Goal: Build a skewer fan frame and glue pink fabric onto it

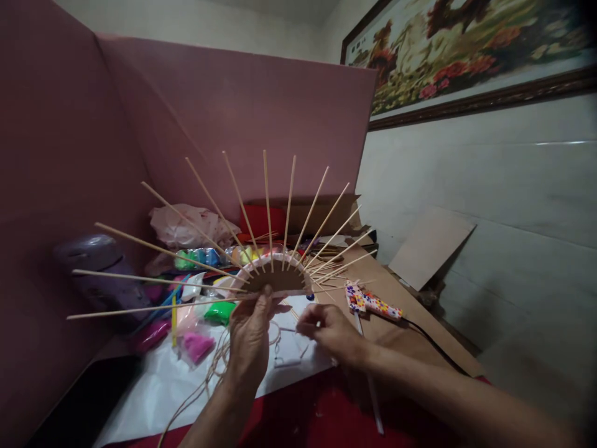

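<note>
My left hand [250, 336] is closed on the lower edge of a brown cardboard disc [275, 278] and holds it upright above the table. Several thin wooden skewers [267, 205] fan out from the disc's rim like spokes. My right hand [329, 331] sits just right of it, low over the white paper, fingers pinched on a thin strand of pale cord [212, 367]. The cord trails down past my left wrist. A flower-patterned glue gun [370, 303] lies on cardboard just beyond my right hand.
Pink boards [84, 137] wall the back and left. Packets of coloured clay [205, 311], a purple container [96, 267], a crumpled pink bag [186, 225] and a red box [261, 219] crowd the table's rear. White paper [186, 386] covers the red tabletop; a framed picture [466, 56] hangs right.
</note>
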{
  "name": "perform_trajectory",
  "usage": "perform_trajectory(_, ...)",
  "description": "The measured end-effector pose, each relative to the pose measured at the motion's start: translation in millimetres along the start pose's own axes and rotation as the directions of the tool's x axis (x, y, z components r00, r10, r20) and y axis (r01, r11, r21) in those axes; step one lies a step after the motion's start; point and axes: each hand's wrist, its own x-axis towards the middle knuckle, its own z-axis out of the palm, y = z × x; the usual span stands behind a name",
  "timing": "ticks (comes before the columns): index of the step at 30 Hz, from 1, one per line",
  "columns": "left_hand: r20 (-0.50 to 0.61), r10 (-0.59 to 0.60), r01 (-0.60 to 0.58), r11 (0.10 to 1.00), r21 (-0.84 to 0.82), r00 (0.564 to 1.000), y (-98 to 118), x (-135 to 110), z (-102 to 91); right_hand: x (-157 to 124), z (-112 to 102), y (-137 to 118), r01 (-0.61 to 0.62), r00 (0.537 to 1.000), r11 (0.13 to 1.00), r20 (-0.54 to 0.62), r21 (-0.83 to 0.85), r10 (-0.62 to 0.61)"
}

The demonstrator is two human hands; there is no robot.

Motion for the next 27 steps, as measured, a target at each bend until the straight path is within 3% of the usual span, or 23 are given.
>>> perform_trajectory(3,0.002,0.064,-0.064,0.998,0.021,0.998,0,-4,0.5,-4,-22,13,0.062,0.995,0.888,-0.042,-0.456,-0.091)
perform_trajectory(5,-0.033,0.13,-0.129,0.991,0.036,0.991,-1,-7,-0.4,-5,-27,15,0.089,0.992,0.787,-0.018,-0.61,-0.126)
perform_trajectory(10,-0.138,0.263,-0.242,0.958,0.152,0.955,1,-5,-6.7,3,-11,11,0.193,0.98,0.654,0.119,-0.731,-0.157)
perform_trajectory(15,-0.164,0.267,-0.245,0.959,0.145,0.95,4,1,-11.1,15,6,6,0.202,0.979,0.511,0.172,-0.835,-0.106)
perform_trajectory(21,-0.196,0.235,-0.22,0.971,0.097,0.952,2,1,-11.7,23,9,2,0.13,0.991,0.52,0.12,-0.844,-0.055)
perform_trajectory(27,-0.183,0.226,-0.213,0.973,0.089,0.957,0,5,-15.7,34,1,14,0.021,1.0,0.626,0.024,-0.78,-0.004)
